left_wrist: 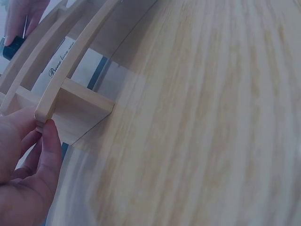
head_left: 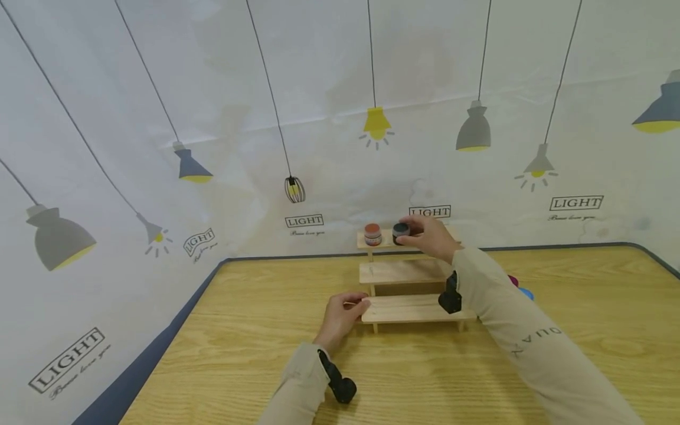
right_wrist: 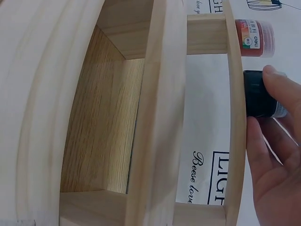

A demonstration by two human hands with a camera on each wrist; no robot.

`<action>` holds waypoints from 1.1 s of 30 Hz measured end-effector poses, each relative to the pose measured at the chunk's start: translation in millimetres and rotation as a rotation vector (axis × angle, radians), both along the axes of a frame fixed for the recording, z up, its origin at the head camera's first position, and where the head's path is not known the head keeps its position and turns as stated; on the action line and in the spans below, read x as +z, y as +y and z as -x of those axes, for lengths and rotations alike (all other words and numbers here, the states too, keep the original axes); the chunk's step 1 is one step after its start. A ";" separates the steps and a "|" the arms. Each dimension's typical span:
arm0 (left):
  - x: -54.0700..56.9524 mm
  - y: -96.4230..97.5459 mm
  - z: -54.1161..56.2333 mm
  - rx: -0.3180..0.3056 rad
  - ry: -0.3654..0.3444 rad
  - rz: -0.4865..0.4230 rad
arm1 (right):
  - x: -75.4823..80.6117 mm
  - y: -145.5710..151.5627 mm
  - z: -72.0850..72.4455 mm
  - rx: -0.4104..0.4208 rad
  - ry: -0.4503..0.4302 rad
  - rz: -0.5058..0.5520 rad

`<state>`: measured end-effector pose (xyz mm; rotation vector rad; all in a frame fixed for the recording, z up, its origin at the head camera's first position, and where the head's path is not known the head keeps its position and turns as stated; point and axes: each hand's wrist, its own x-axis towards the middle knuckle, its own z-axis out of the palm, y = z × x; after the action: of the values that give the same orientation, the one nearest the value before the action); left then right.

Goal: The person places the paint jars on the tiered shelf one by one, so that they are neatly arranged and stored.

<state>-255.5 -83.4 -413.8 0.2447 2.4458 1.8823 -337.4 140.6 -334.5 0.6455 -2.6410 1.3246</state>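
A three-step wooden display rack (head_left: 404,308) stands near the back of the table. On its top step, at the left end, is a small paint jar with an orange-red lid (head_left: 372,231); its label shows in the right wrist view. Beside it sits a dark paint jar (right_wrist: 260,94), which my right hand (head_left: 431,237) grips between thumb and fingers. The dark jar's base meets the top step. Down at the left end of the lowest step, my left hand (left_wrist: 33,160) pinches the board's corner between thumb and fingers.
Partly hidden behind the right sleeve, a magenta item (head_left: 513,281) and a blue item (head_left: 526,293) lie on the wooden table (head_left: 255,313). A wall covering printed with lamps (head_left: 340,159) rises right behind the rack.
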 end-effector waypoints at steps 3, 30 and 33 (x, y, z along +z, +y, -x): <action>4.0 0.8 -2.8 0.000 -0.002 -0.001 | -1.3 0.9 0.0 -0.001 -0.004 -0.002; -22.2 -3.1 15.0 0.002 -0.002 0.000 | -1.5 -3.4 -3.6 -0.057 -0.008 0.002; -22.5 -2.9 15.4 0.008 -0.005 0.003 | -1.1 -3.0 -4.4 -0.058 -0.010 0.004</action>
<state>-270.9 -86.3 -436.2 0.2309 2.4497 1.8805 -333.0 137.6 -335.6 0.5592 -2.6426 1.3209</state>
